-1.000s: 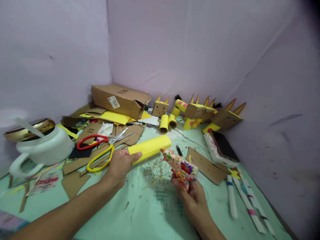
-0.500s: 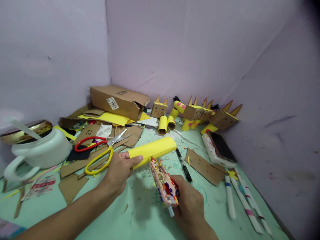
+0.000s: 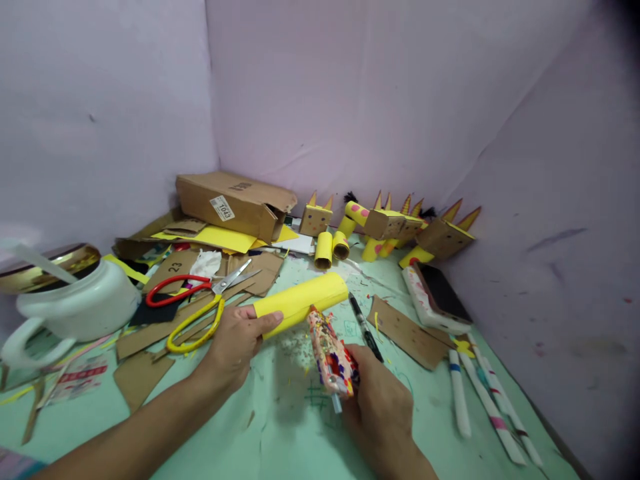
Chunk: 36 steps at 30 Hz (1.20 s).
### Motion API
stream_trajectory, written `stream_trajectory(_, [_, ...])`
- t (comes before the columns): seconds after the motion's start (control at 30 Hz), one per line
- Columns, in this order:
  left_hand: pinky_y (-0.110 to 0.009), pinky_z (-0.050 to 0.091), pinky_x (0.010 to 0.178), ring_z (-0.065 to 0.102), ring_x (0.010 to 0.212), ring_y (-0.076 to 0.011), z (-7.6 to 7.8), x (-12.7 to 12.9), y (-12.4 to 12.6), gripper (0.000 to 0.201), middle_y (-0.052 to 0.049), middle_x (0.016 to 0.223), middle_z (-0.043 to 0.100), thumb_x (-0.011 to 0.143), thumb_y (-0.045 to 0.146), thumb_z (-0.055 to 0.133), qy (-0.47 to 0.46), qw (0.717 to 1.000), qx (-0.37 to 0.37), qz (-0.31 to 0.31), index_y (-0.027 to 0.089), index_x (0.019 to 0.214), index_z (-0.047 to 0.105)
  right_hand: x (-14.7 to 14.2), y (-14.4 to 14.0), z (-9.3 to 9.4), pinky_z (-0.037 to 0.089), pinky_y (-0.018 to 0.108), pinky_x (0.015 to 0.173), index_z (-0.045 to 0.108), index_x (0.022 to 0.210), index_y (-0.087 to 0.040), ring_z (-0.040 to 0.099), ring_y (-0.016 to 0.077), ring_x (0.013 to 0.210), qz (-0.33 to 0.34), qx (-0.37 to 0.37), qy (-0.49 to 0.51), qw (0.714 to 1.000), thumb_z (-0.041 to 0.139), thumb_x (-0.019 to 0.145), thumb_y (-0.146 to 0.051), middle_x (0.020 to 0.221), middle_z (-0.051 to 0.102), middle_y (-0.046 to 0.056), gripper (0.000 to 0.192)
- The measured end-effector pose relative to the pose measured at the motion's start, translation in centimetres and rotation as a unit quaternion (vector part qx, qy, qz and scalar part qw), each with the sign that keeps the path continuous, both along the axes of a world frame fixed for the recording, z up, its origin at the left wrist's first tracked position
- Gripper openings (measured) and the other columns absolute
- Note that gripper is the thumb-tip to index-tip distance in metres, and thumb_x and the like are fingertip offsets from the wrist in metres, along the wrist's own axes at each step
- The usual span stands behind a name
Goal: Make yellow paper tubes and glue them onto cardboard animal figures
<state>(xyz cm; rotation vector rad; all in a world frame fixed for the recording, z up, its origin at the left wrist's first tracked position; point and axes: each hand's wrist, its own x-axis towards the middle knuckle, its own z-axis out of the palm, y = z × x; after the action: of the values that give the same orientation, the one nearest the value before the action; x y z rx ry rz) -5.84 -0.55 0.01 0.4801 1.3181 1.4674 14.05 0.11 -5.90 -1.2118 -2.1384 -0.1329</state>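
My left hand [image 3: 240, 337] grips the left end of a yellow paper-covered tube [image 3: 305, 298], thumb on its near side. A seam runs lengthwise along the tube. In my right hand [image 3: 383, 393] is a hot glue gun [image 3: 330, 350] spattered with many colours, a clear glue stick poking out of its back end. Its tip touches or nearly touches the seam, right of the tube's middle. Just beyond the tube's right end lies a black marker [image 3: 365, 327]. Left of my left hand are scissors [image 3: 220, 297] with one red and one yellow handle.
A cardboard box [image 3: 233, 200] lies at the back left, with cardboard scraps before it. A white mug [image 3: 75, 300] stands far left. Giraffe-like card figures [image 3: 390, 223] and two short yellow tubes [image 3: 324, 251] line the back. White pens [image 3: 493, 413] and a phone [image 3: 445, 293] are right.
The glue gun's tip has slid a little to the right along the tube's seam. The tube has rolled slightly in my left hand, and the whole view has shifted a little.
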Motion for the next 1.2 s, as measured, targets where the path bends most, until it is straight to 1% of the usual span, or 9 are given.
stream_trajectory(0.2, [-0.018,0.032,0.038,0.047,0.042,-0.0079,0.14,-0.06,0.1,0.02,0.001,0.045,0.056,0.046,0.021,0.076,0.004,1.0,-0.004,-0.011,0.012,0.048,0.059,0.77,0.26,0.61,0.04,0.025,0.048,0.054,0.101,-0.021,0.063,0.0179,0.054,-0.013,0.017,-0.028,0.999,0.044,0.077,-0.02,0.073,0.069,0.002,0.026])
stream_trajectory(0.4, [-0.018,0.033,0.038,0.045,0.041,-0.0079,0.23,0.24,0.07,0.021,0.003,0.04,0.051,0.046,0.019,0.075,-0.003,1.0,0.006,-0.009,0.013,0.044,0.055,0.2,-0.39,0.33,0.044,0.025,0.059,0.052,0.105,-0.019,0.064,0.0187,0.067,0.096,0.034,-0.048,0.994,0.046,0.077,-0.02,0.085,0.07,0.006,0.029])
stream_trajectory(0.53, [-0.017,0.027,0.034,0.037,0.036,-0.0051,-0.34,0.09,0.0,0.025,0.005,0.038,0.045,0.047,0.023,0.077,0.02,1.0,-0.003,-0.002,0.013,0.045,0.053,0.28,-0.17,0.18,0.042,0.024,0.057,0.05,0.107,-0.019,0.063,0.0175,0.064,0.081,0.043,-0.065,0.994,0.045,0.075,-0.016,0.085,0.069,0.006,0.033])
stream_trajectory(0.63, [-0.017,0.026,0.034,0.036,0.035,-0.005,-0.33,-0.03,0.07,0.028,0.007,0.035,0.04,0.045,0.021,0.077,0.006,1.0,-0.001,0.0,0.015,0.041,0.049,0.5,0.15,0.14,0.041,0.025,0.056,0.052,0.103,-0.021,0.063,0.0181,0.062,0.024,0.029,-0.056,0.998,0.043,0.074,-0.014,0.083,0.069,0.005,0.031])
stream_trajectory(0.73, [-0.018,0.033,0.037,0.047,0.041,-0.0088,-0.01,-0.09,0.17,0.025,0.004,0.041,0.049,0.045,0.019,0.076,-0.008,1.0,-0.003,-0.01,0.015,0.043,0.052,0.76,0.41,0.26,0.04,0.025,0.052,0.053,0.103,-0.022,0.062,0.0185,0.058,-0.027,0.017,-0.052,0.998,0.044,0.076,-0.017,0.077,0.069,0.003,0.029])
stream_trajectory(0.83, [-0.019,0.033,0.036,0.046,0.04,-0.0084,0.16,-0.13,0.24,0.022,0.003,0.043,0.052,0.046,0.02,0.076,0.007,1.0,-0.008,-0.004,0.013,0.048,0.056,0.98,0.47,0.53,0.04,0.025,0.051,0.054,0.103,-0.023,0.062,0.0186,0.057,-0.065,0.008,-0.037,0.997,0.044,0.078,-0.019,0.076,0.069,0.002,0.028])
stream_trajectory(0.9, [-0.019,0.032,0.036,0.044,0.039,-0.0077,0.13,-0.14,0.25,0.022,0.004,0.042,0.05,0.046,0.02,0.076,0.006,1.0,-0.007,-0.004,0.013,0.047,0.055,0.97,0.34,0.66,0.04,0.025,0.052,0.054,0.102,-0.023,0.062,0.0184,0.058,-0.057,0.007,-0.03,0.998,0.044,0.078,-0.019,0.075,0.069,0.002,0.026])
stream_trajectory(1.07, [-0.018,0.035,0.038,0.045,0.04,-0.008,-0.04,-0.08,0.23,0.025,0.006,0.04,0.048,0.044,0.021,0.077,-0.006,1.0,-0.007,0.004,0.014,0.046,0.054,0.34,-0.04,0.44,0.039,0.025,0.055,0.05,0.104,-0.021,0.062,0.0177,0.061,0.053,0.049,-0.036,0.997,0.045,0.076,-0.017,0.081,0.069,0.004,0.028])
stream_trajectory(1.2, [-0.021,0.041,0.043,0.05,0.044,-0.0106,0.18,-0.1,0.29,0.025,0.002,0.047,0.056,0.04,0.02,0.078,-0.022,0.999,-0.003,-0.025,0.014,0.05,0.056,0.21,0.22,0.26,0.04,0.026,0.055,0.052,0.101,-0.021,0.063,0.0183,0.062,-0.001,0.04,-0.007,0.999,0.041,0.078,-0.016,0.078,0.069,0.004,0.026])
